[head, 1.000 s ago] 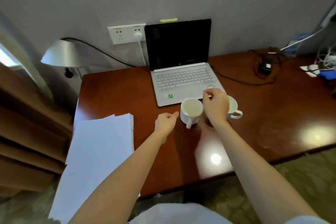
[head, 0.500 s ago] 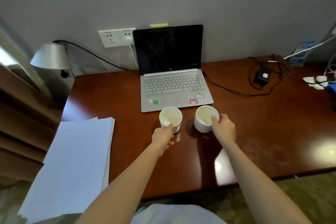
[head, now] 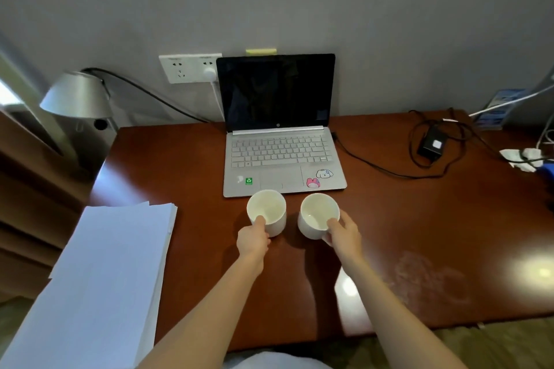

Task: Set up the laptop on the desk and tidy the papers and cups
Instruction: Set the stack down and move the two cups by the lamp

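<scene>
An open silver laptop (head: 281,156) with a dark screen stands at the back of the red-brown desk (head: 419,219), against the wall. Just in front of it sit two empty white cups side by side. My left hand (head: 253,240) grips the near side of the left cup (head: 266,210), thumb over its rim. My right hand (head: 343,234) holds the right cup (head: 317,214) the same way. A stack of white papers (head: 99,278) lies at the desk's front left corner, overhanging the edge.
A silver lamp (head: 76,96) stands at the back left by a wall socket (head: 189,67). A black power brick (head: 431,145) with looped cables and white plugs (head: 523,156) lie at the back right. A brown curtain hangs at the left.
My right hand has come off the laptop's corner and closed on the right cup. My left hand has closed on the left cup. Both cups now sit a little apart.
</scene>
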{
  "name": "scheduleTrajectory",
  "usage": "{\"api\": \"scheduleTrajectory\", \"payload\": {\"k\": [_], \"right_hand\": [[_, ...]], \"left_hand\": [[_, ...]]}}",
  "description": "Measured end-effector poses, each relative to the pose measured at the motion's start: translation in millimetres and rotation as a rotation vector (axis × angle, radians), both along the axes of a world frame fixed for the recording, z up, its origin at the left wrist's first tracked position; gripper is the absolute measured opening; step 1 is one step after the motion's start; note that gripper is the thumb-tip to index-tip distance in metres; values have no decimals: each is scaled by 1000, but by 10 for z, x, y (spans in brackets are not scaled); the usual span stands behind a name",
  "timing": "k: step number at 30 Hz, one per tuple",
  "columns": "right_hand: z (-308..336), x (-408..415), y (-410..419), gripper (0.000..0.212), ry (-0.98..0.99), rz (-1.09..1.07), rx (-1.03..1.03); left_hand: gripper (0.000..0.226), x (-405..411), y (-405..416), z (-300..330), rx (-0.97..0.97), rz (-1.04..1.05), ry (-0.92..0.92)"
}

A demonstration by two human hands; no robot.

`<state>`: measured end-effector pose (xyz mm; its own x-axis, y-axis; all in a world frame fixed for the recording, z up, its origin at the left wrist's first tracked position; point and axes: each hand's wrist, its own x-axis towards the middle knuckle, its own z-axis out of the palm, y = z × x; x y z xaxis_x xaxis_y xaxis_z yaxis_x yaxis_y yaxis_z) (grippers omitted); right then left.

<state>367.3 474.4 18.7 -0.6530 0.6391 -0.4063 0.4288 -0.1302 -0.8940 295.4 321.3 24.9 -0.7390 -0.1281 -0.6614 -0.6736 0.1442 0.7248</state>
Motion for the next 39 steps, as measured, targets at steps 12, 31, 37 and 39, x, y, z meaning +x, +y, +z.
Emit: {"api": "scheduleTrajectory", "payload": {"k": [12,31,37,39], "right_hand": [[310,-1159,-859,41,84,200,-53],[302,-3161,-2168,50,-106,355,124],[278,-3428,-2257,51,-149,382,148],[269,-3486,-2280,50,-151,382,147]], "left_hand": [[29,-1044,-1146,381,-12,164,247],[25,-2759,-2326,-32,13,306,131],[24,-2997,-2375,-147,41,322,115],[22,-3046,-2398,-214,35,315,108]]}}
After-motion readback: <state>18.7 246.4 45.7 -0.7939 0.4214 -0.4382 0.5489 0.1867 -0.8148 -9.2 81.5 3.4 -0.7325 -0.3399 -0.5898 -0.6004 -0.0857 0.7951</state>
